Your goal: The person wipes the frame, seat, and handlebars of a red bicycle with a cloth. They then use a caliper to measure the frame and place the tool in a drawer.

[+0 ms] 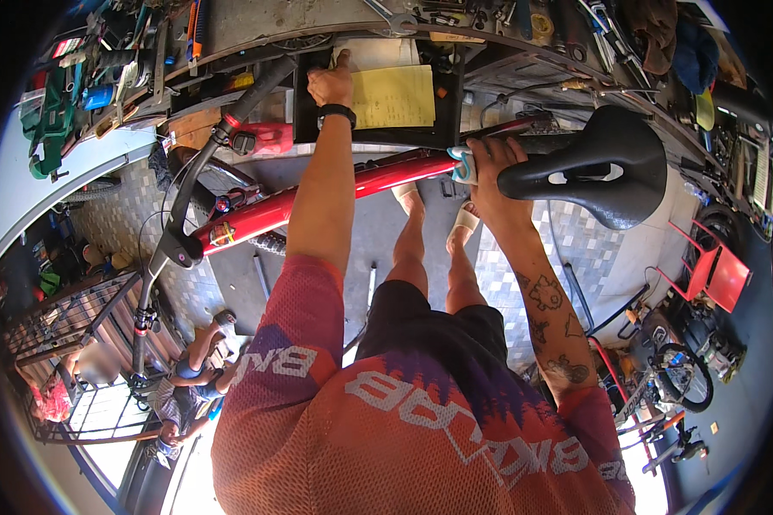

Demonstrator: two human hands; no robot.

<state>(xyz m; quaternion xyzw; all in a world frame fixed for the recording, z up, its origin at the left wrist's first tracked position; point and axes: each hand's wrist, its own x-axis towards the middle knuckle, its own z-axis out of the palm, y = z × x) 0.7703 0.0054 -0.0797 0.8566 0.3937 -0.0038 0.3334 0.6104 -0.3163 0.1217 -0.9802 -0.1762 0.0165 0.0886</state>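
Note:
My left hand (331, 86), with a dark band at the wrist, reaches into an open black drawer (375, 136). One finger points forward over pale paper (378, 53) while the others curl; what lies under them is hidden. Beside it rests a yellow sheet (395, 96) with handwriting. Between me and the drawer stands a bicycle with a red frame (270, 213). Just left of its black saddle (594, 172), my right hand (498, 176) closes round a pale blue and white cloth-like piece (465, 165) against the frame. The fingers' far side is out of sight.
A workbench (275, 15) crowded with hand tools curves along the far side. The bicycle's handlebar (167, 245) sticks out at left. A red chair (717, 273) and another bicycle (680, 378) stand at right. Two people are at lower left, one seated (180, 395).

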